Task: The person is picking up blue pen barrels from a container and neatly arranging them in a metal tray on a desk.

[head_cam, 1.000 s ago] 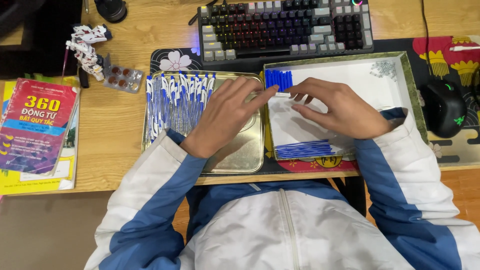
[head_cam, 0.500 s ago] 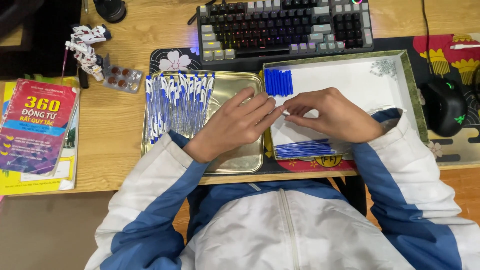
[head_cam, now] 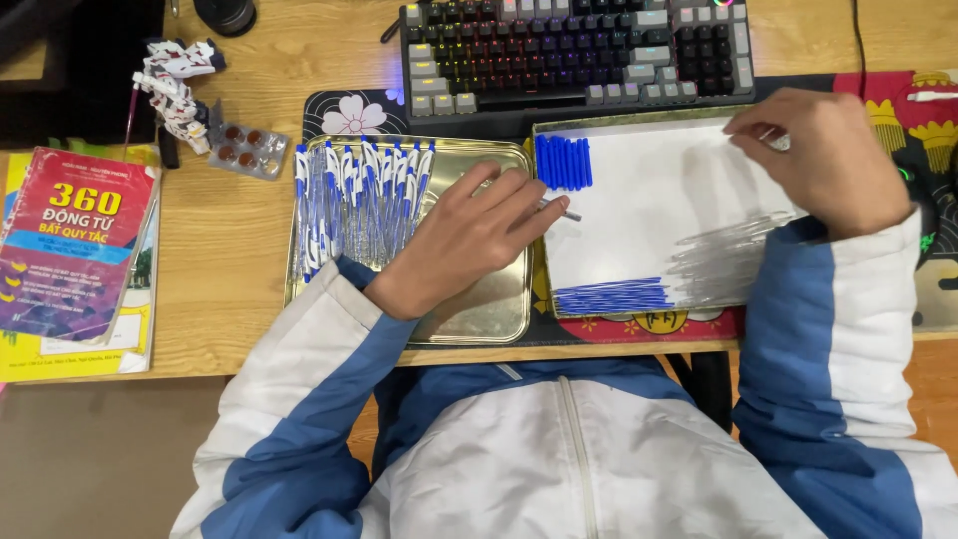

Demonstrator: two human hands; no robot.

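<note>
Open white sheet (head_cam: 649,215) between left hand (head_cam: 464,240) and right hand (head_cam: 823,160); bare metal tray (head_cam: 489,309) floor below the left hand. Blocked behind by keyboard (head_cam: 579,50), left by row of pens (head_cam: 359,200), with blue caps (head_cam: 564,162) crowding the sheet's top-left corner.

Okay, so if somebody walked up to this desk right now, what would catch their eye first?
Probably the row of blue-and-white ballpoint pens fanned across the gold metal tray at centre left, with the left hand resting beside them, holding a thin pen part. Next, the white paper-lined tray to the right, with blue pen caps at its top left corner, where the right hand touches the far edge. Behind both sits a dark backlit keyboard.
</note>
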